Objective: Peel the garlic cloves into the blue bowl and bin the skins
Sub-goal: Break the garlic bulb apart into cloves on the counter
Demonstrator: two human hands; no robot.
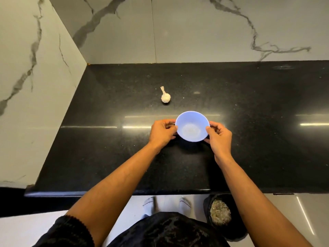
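A pale blue bowl (pixel 192 126) is sitting upright near the middle of the black counter (pixel 106 148), while a whole white garlic bulb (pixel 165 98) is lying unpeeled just behind it, stalk pointing toward the back edge.

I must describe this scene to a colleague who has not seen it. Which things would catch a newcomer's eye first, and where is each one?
First comes the blue bowl, apparently empty, held from both sides by the left hand and the right hand at the middle of the black counter. Next is the whole garlic bulb, lying alone just behind the bowl, to its left. Last, a dark bin stands on the floor below the counter's edge, at the person's right.
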